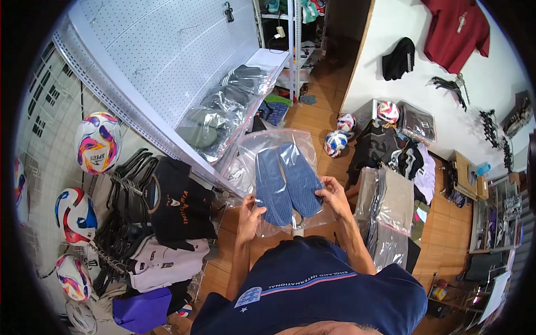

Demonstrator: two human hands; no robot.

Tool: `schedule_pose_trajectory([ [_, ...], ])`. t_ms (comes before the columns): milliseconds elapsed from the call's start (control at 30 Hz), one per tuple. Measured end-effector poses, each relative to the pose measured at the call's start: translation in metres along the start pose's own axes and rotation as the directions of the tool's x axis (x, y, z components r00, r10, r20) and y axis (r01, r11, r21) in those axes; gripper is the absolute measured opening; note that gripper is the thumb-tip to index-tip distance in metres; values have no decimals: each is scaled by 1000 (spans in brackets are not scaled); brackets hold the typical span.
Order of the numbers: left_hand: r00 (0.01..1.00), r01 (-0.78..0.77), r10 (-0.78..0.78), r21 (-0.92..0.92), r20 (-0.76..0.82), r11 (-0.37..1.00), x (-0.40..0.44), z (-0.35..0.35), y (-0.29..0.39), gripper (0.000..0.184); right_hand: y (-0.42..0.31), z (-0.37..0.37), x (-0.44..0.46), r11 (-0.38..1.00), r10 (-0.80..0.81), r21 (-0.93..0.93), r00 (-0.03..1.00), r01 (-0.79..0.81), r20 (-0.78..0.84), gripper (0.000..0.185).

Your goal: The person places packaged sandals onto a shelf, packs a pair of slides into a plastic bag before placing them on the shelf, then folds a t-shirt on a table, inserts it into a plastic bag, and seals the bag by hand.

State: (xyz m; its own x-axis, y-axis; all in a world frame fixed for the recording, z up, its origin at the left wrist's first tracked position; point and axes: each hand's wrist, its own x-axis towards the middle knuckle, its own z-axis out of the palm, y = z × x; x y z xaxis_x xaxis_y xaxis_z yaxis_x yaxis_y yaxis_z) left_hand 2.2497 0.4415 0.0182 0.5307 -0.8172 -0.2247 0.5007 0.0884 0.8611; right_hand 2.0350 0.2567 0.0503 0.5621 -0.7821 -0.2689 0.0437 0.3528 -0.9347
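Observation:
A pair of blue flip-flops (285,181) lies side by side inside a clear plastic bag (306,146), held up in front of my body. My left hand (250,219) grips the bag's lower left edge, thumb on top. On the opposite side my right hand (333,196) pinches the bag by the right sandal, its thumb pressing near the heel. Both hands are closed on the bag, with the fingers underneath partly hidden. Beyond it, more bagged sandals (204,124) rest on a white shelf (270,58).
Hangers with a black shirt (181,201) and a pale polo shirt (167,262) stand at left, beside several footballs (98,143). Bagged folded clothes (395,198) are stacked at right. More balls (336,143) sit on the wooden floor (444,231). A maroon shirt (455,33) hangs on the wall.

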Motion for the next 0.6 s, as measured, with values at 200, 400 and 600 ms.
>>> schedule_pose_trajectory([
  [200, 992, -115, 118, 48, -55, 992, 61, 21, 15, 59, -15, -6, 101, 997, -72, -36, 995, 75, 70, 42],
  [400, 974, -154, 151, -5, -169, 988, 124, 16, 20, 61, -34, 21, 189, 995, -88, -32, 987, 93, 134, 44],
  [600, 950, -198, 183, -34, -252, 980, 201, -8, 37, 61, -53, 64, 279, 994, -73, -62, 982, 85, 175, 42],
])
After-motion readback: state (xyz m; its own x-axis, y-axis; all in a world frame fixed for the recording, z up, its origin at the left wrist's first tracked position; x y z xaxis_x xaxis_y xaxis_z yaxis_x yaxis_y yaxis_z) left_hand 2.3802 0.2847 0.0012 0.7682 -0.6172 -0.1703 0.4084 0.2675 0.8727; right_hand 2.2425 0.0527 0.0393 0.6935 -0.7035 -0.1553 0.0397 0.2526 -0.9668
